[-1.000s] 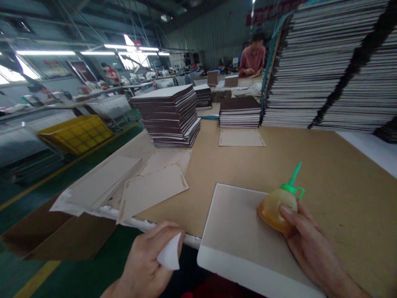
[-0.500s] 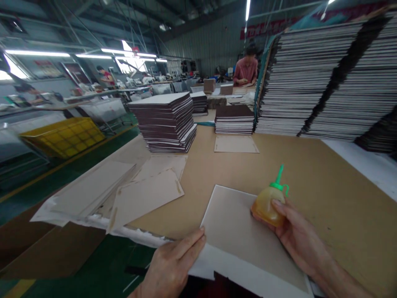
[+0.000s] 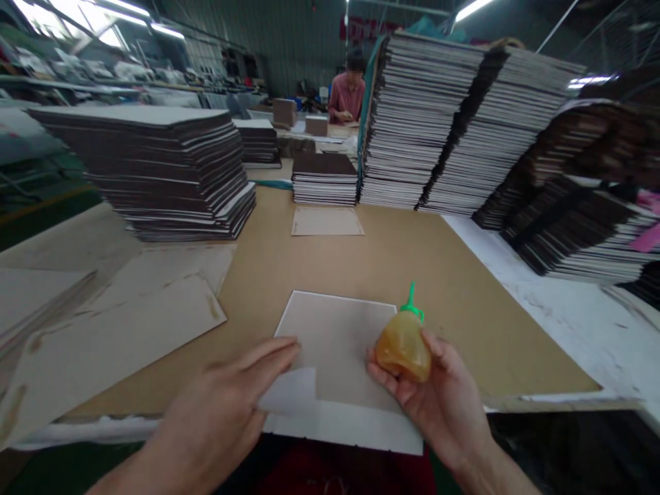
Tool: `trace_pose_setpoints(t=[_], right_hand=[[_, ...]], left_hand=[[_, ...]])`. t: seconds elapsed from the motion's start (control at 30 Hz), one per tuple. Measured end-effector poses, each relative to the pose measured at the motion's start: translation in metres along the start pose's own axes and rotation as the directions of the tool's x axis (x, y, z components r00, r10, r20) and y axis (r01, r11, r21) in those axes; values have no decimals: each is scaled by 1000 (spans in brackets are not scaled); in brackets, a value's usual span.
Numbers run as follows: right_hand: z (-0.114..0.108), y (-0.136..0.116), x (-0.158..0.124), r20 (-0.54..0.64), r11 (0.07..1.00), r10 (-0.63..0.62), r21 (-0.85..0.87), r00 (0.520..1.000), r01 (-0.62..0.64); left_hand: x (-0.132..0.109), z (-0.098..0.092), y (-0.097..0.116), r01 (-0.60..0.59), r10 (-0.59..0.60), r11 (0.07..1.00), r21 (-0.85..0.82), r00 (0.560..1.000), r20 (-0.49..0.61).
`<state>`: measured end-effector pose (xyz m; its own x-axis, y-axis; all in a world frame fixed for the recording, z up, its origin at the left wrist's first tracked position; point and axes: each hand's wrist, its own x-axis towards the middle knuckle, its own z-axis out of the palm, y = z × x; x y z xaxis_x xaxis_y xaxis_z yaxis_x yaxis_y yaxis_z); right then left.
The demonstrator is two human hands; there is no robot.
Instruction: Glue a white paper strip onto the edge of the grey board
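In my right hand (image 3: 438, 395) is a soft squeeze bottle (image 3: 405, 347) of amber liquid, with a green spout pointing up. My fingers wrap its base and side, over the right part of a grey-beige board (image 3: 340, 337). A white strip runs along the board's near edge. My left hand (image 3: 232, 392) is at the board's left edge, fingers together and pointing right. Between its fingers and thumb a small white paper piece (image 3: 293, 390) sticks out over the board. The thumb is mostly hidden.
A tall stack of dark-edged boards (image 3: 170, 172) stands at the left. Loose boards (image 3: 128, 337) with brown glue marks lie before it. Farther back are a lower stack (image 3: 324, 179) and a single board (image 3: 327, 221). Strapped piles (image 3: 427, 124) rise at the right. A person (image 3: 346, 96) works behind.
My view has swung right. The board now lies squarer before me, and my right hand still holds the bottle. A small white paper piece now shows at my left hand.
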<state>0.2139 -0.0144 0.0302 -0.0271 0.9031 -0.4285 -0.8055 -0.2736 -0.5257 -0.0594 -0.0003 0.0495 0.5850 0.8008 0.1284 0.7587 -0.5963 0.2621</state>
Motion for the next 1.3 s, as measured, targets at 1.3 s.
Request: trace_pose_setpoints(t=[1.3], right_hand=[[42,-43,56,274,128,-224,-943,935,307]], left_hand=[[53,48,20,-7,13,998,-60,995,100]])
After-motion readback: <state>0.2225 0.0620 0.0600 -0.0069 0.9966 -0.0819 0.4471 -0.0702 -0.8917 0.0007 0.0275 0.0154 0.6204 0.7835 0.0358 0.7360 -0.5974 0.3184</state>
